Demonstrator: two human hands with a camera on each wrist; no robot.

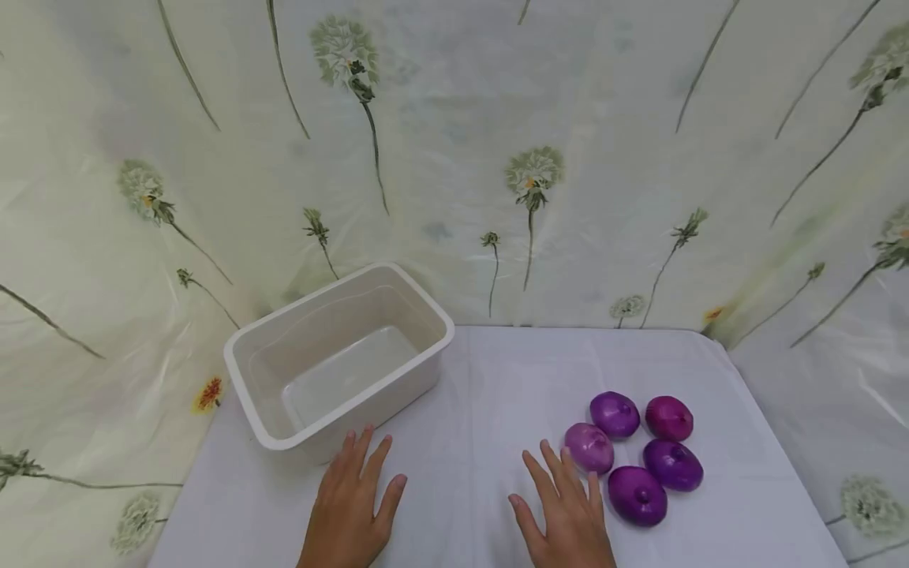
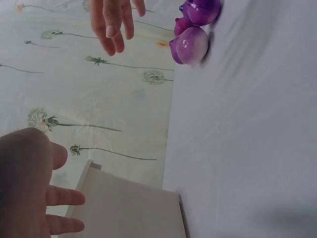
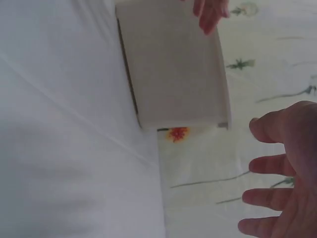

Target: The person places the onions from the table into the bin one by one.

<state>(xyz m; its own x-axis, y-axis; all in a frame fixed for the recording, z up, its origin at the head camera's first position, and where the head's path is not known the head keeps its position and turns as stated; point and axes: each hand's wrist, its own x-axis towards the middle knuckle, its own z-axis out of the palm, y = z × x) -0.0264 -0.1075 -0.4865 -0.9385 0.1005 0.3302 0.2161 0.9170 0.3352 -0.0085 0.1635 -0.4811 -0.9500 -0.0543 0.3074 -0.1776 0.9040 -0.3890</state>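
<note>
Several glossy purple onions [image 1: 637,495] lie in a loose cluster on the right part of the table; their tones run from pale violet to magenta. My right hand [image 1: 568,513] hovers just left of them with its fingers spread, holding nothing. In front of the white plastic tub [image 1: 419,379] is my left hand [image 1: 351,501], its fingers extended and apart, also holding nothing. The tub stands at an angle on the left, and nothing lies inside it. From the left wrist view, the onions [image 2: 192,45] sit beyond the right hand [image 2: 113,22].
A white cloth [image 1: 490,442] covers the table. Behind and on both sides hangs a pale curtain [image 1: 440,158] printed with dandelions. The tub's back corner reaches close to the table's far edge.
</note>
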